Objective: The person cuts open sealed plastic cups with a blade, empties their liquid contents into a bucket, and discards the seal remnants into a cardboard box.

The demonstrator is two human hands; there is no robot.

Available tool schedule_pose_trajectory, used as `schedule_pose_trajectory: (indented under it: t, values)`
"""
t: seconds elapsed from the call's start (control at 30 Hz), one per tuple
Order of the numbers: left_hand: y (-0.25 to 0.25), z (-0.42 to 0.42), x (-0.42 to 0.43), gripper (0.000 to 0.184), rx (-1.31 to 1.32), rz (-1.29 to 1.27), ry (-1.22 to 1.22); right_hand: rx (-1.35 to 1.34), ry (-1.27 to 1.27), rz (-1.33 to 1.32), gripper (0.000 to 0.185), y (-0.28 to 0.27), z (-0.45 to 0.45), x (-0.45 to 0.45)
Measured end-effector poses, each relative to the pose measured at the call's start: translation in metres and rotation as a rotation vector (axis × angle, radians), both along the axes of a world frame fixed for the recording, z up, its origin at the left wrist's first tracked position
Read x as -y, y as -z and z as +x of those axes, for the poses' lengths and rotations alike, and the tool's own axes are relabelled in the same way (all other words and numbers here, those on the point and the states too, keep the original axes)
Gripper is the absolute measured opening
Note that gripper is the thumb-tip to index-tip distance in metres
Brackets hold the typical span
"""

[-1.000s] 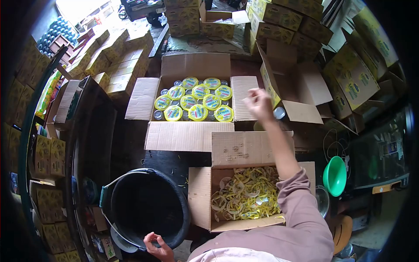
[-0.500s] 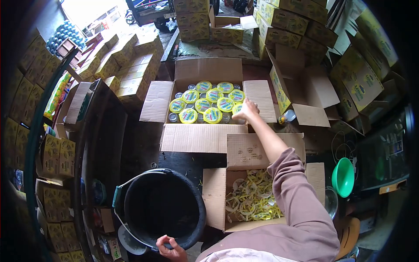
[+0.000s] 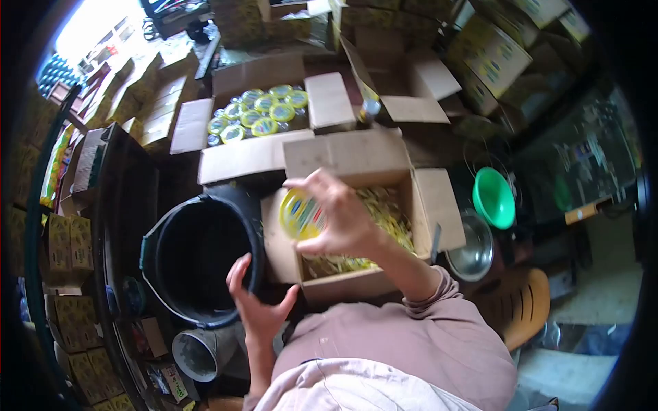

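Observation:
My right hand (image 3: 343, 216) grips a lidded plastic cup (image 3: 299, 214), thumb and fingers around its rim. Its round lid is yellow with blurred print. Fingers spread, my left hand (image 3: 259, 305) is held below the cup, beside the black bucket (image 3: 256, 229), and holds nothing. Under my right forearm is an open cardboard box (image 3: 353, 282) with yellow plastic strips (image 3: 387, 216) inside. Farther back, another open carton (image 3: 257, 156) contains several yellow-lidded cups (image 3: 264, 126).
On the right are a green bowl (image 3: 495, 198), a metal bowl (image 3: 473, 250) and an orange chair (image 3: 524, 308). An open carton (image 3: 415, 109) stands at the back, near stacked cartons (image 3: 490, 61). A grey pail (image 3: 197, 356) is below the bucket.
My right hand has come back from the carton of cups with a yellow-lidded cup in it. My left hand has risen from the bucket's near rim and opened. The camera view has shifted.

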State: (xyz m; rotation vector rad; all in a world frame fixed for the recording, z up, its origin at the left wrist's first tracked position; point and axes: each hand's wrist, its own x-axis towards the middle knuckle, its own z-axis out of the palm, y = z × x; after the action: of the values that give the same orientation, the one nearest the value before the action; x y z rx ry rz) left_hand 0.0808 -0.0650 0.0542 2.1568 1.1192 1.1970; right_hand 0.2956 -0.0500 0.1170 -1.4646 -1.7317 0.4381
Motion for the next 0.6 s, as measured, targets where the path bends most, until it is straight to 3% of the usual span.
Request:
schedule_pose_trajectory:
  t: [0.1,0.13,0.17,0.23,0.27,0.3,0.37,0.4,0.47,0.53,0.6]
  values:
    - [0.009,0.031,0.012,0.088,0.119,-0.172,0.227,-0.141,-0.097,-0.057,0.077,0.006,-0.027,0.057]
    - [0.016,0.037,0.018,0.085,0.367,-0.46,0.351,-0.172,-0.08,-0.021,0.078,0.013,-0.035,0.074]
    - [0.025,0.038,0.023,0.076,0.457,-0.645,0.357,-0.199,-0.065,0.02,0.079,0.018,-0.039,0.086]
    - [0.029,0.042,0.04,0.066,0.67,-0.86,0.406,-0.336,-0.029,0.102,0.085,0.024,-0.03,0.105]
    - [0.04,0.034,0.041,0.059,0.437,-0.517,0.485,-0.622,0.066,-0.094,0.086,0.028,-0.023,0.119]
    - [0.049,0.028,0.045,0.055,0.409,-0.47,0.368,-0.525,0.248,0.099,0.071,0.05,-0.008,0.124]
    - [0.055,0.009,0.044,0.055,0.378,-0.478,0.214,-0.171,0.759,0.217,0.042,0.091,0.034,0.147]
    - [0.068,-0.009,0.036,0.048,0.479,-0.629,0.186,-0.285,1.004,0.218,0.032,0.123,0.057,0.16]
    - [0.042,-0.026,0.024,0.038,0.575,-0.611,0.071,-0.321,1.285,0.12,0.035,0.18,0.101,0.194]
    - [0.058,-0.06,0.0,0.049,0.991,-0.57,0.263,-0.358,1.437,-0.039,0.044,0.226,0.129,0.214]
    - [0.051,-0.083,-0.016,0.049,0.868,-0.432,0.156,-0.455,1.497,-0.156,0.052,0.244,0.137,0.22]
